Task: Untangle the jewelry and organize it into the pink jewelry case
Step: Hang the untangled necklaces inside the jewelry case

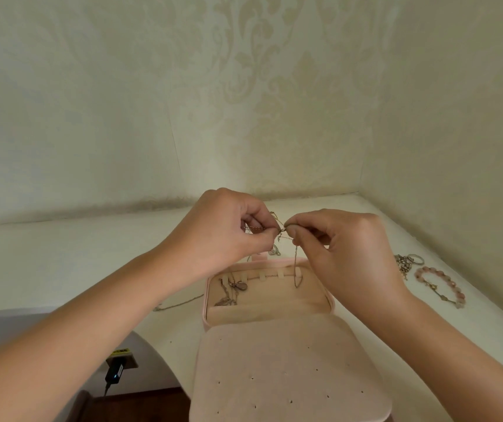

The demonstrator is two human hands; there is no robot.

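Here, two bare hands met just above the far edge of an open case. The left hand [226,229] had its fingers curled, with thumb and forefinger pinching a knot of fine chains [280,229]. The right hand [335,248] pinched the same knot from the right side, its other fingers loosely curled. A thin strand [296,269] hung from the knot, and its lower loop dangled into the case. Below the hands, the pink jewelry case [204,303] lay open on a pale table [61,269], with its perforated flap [289,376] nearest the viewer. At the left of the far tray lay a necklace [239,286] with an oval pendant, and a fine chain seemed to run along the row of small tabs on the far wall. Left of the case, a loose chain [180,304] lay on the table, close against the case's side. Well to the right lay a pink bead bracelet [440,284], a small heap of silver chain [404,264] and, just beside the heap, a ring [416,258]. The work looked about partway done: one or two pieces were put away, the knot was not yet undone, and the pieces on the table were yet to be stowed.
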